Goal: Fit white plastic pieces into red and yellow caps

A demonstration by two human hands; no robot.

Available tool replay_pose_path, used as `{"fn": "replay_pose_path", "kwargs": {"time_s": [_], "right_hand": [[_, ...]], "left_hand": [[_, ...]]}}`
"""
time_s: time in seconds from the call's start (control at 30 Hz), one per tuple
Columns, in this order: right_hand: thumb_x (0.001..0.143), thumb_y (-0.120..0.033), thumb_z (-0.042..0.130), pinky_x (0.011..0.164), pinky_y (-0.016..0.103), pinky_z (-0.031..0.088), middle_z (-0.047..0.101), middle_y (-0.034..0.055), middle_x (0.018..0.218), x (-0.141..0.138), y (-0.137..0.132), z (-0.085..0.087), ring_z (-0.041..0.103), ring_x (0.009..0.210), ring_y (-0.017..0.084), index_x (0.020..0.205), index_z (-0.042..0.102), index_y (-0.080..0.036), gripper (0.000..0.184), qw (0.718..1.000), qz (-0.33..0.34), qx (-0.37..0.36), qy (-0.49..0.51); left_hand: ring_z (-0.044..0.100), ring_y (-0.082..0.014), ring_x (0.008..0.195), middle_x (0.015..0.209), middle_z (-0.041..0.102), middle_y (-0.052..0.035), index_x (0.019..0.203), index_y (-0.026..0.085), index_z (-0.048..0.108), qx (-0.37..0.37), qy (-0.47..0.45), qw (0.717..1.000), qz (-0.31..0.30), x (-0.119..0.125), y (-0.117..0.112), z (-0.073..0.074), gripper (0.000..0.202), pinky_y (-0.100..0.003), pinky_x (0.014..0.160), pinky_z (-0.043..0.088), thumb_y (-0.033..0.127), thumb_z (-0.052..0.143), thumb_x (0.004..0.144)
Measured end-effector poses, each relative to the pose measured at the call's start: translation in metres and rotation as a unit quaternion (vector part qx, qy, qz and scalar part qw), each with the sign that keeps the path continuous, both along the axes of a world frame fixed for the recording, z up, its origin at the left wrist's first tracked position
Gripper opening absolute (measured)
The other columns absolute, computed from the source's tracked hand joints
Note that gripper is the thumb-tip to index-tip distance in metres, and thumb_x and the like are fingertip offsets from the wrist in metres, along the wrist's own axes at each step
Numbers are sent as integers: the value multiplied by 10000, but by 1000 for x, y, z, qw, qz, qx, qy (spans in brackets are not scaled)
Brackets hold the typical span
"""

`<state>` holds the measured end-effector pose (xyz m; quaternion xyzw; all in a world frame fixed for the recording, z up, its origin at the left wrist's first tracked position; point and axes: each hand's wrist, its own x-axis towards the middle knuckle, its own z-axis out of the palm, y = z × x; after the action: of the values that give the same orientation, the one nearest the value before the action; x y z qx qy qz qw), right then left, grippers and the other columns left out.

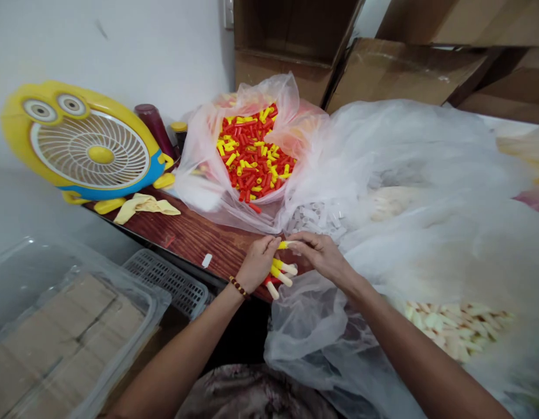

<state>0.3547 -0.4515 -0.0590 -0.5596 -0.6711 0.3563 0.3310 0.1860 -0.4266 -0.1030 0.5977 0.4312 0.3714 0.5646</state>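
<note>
My left hand [258, 262] is closed around several small plastic pieces [281, 272], yellow or red with white tips, that stick out of its palm. My right hand [319, 254] pinches another yellow piece [283, 245] together with the left fingertips. Both hands hover over the edge of a brown wooden table [195, 235]. Just behind them an open clear bag [199, 151] holds a heap of red and yellow plastic caps [252, 157]. A bag of small white pieces [315, 218] lies right of that.
A yellow cartoon-faced fan [84, 145] stands at the table's left end with a yellow cloth [142, 206] beside it. Large translucent bags [426, 192] cover the right side; one holds assembled pieces [456, 329]. Cardboard boxes [395, 67] are behind. A clear plastic bin [64, 326] sits lower left.
</note>
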Motion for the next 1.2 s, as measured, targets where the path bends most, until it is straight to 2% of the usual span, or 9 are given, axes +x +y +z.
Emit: {"fn": "replay_pose_path", "kwargs": {"time_s": [0.13,0.27,0.37,0.53,0.63,0.8,0.9,1.03,1.2], "right_hand": [[896,-487,477,425,216,357,510,-32,471,1,-2,5,474,418,105,702,611,-178,388,996,16,-73,38],[845,-431,588,539,246,478,676,24,789,7,-9,4,619,625,152,1072,628,-206,321,1000,0,-12,9],[831,-383,613,669,276,513,686,57,936,9,-14,5,644,789,182,1016,672,-218,254,997,-1,68,-38],[813,-434,596,420,233,430,557,-19,513,5,-14,10,522,438,128,843,661,-173,271,991,-28,-109,76],[796,-446,602,400,232,425,532,-30,474,3,-13,9,511,409,127,804,619,-165,281,980,-31,-160,115],[868,-365,552,690,288,514,692,64,882,0,-20,3,647,776,179,943,656,-185,221,998,0,58,-33],[897,-341,516,711,274,487,685,56,859,-2,-22,4,632,785,171,921,671,-192,217,990,1,116,-81],[895,-396,502,454,221,391,524,-30,515,-3,-18,7,495,453,110,762,623,-187,276,999,-23,-22,-18],[839,-438,534,380,219,374,531,-33,486,-2,-8,-7,473,386,111,719,581,-176,292,981,-7,-177,77]], "left_hand": [[450,-90,535,608,485,24,706,172,498,58,24,998,-4,-1,-4,3,328,-195,496,346,421,423,906],[407,-63,460,588,446,36,696,172,474,-43,-40,998,-13,-3,-3,3,351,-179,443,324,478,475,868],[418,-59,445,609,455,33,716,174,470,-108,-66,991,-35,-4,-3,3,383,-176,419,325,536,514,833],[451,-77,501,625,472,27,720,178,464,18,4,999,-32,-6,-10,5,349,-190,467,348,473,425,902],[465,-84,530,637,485,22,718,176,473,55,30,997,-38,-8,-10,4,345,-196,495,355,450,405,917],[413,-60,471,609,449,34,696,169,461,-28,-12,998,-53,-11,-5,1,362,-181,454,325,479,456,882],[439,-64,481,634,472,26,722,169,465,7,3,999,-51,-12,-5,3,347,-180,457,335,459,422,907],[473,-80,520,654,493,24,741,175,460,60,41,996,-57,-14,-7,3,345,-190,493,353,441,365,938],[440,-88,535,627,474,31,693,175,442,60,77,993,-63,-16,-6,-4,376,-205,522,337,449,352,934]]}}
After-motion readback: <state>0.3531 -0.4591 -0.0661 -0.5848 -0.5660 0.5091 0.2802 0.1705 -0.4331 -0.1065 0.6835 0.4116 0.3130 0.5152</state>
